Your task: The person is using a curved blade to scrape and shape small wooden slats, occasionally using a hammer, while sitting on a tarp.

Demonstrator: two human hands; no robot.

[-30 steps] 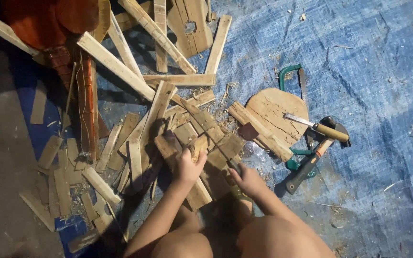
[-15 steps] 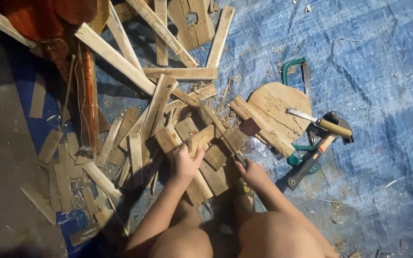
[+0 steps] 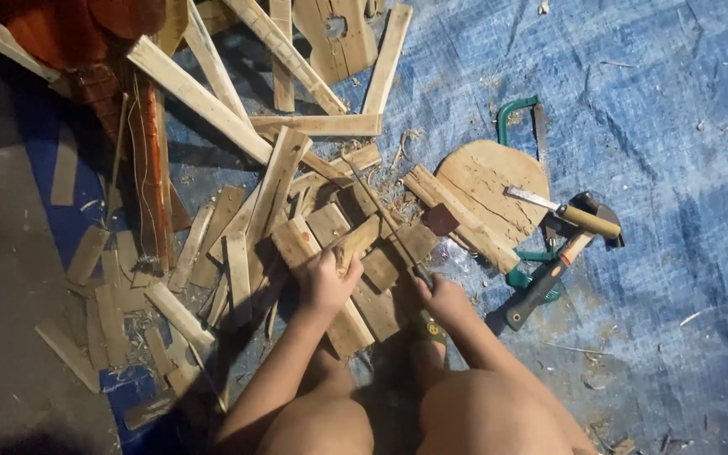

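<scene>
Left hand (image 3: 326,282) curling closed around small wood block (image 3: 355,242), pressing it onto plank (image 3: 322,282) amid scraps on blue tarp (image 3: 659,126). Right hand (image 3: 444,299) gripping thin saw blade (image 3: 381,211), clenched, angling across block.

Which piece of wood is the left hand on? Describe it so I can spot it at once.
Start at the round wooden disc on the blue tarp and look left to the wood pile. The left hand grips a small block there, which, unlike the flat-lying strips around it, is tilted up.
</scene>
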